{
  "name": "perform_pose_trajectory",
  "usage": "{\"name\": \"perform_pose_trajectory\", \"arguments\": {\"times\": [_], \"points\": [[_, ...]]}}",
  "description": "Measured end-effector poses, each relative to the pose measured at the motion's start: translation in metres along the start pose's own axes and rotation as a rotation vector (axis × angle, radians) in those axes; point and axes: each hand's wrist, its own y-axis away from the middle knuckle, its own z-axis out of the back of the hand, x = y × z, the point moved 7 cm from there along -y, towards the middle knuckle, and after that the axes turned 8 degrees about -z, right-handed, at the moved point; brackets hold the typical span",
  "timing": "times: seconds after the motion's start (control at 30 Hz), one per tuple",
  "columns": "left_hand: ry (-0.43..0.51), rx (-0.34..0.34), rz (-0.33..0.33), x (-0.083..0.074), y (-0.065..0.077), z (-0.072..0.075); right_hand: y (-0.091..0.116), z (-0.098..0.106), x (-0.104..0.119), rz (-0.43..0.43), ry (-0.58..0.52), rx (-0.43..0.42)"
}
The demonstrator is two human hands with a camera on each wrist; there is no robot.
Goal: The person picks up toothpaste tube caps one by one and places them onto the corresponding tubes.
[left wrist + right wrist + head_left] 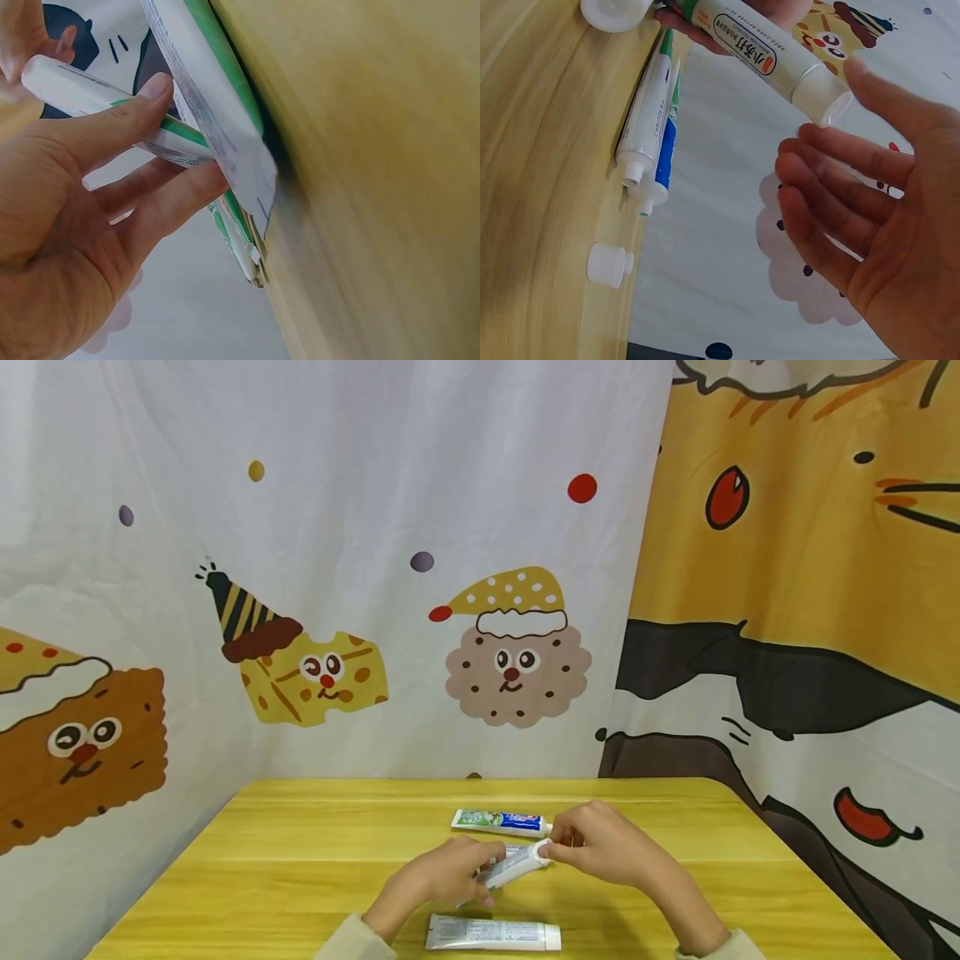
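Note:
My left hand (459, 868) grips a white toothpaste tube (513, 867) between thumb and fingers, tilted with its capped end up to the right. The right wrist view shows green on this tube (754, 41) and a white cap (821, 96). Around that cap, my right hand (877, 202) has its thumb and fingers spread; a fingertip is at the cap's edge, and contact is unclear. Below the held tube lies another white tube (646, 120) with a bare nozzle. Behind it is a green and blue toothpaste tube (498, 822), also uncapped.
A capped white tube (487, 933) lies at the near side of the wooden table (300, 860). Loose white caps (607, 264) sit on the tabletop near the uncapped tubes. A printed curtain (337, 527) hangs behind the table and along its sides.

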Motion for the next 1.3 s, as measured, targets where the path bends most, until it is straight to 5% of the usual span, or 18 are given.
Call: {"name": "perform_pose_trajectory", "arguments": {"times": [1.3], "points": [[-0.030, 0.003, 0.001, -0.0015, -0.0008, 0.0012, 0.0018, -0.0002, 0.0035, 0.000, 0.004, 0.033]]}}
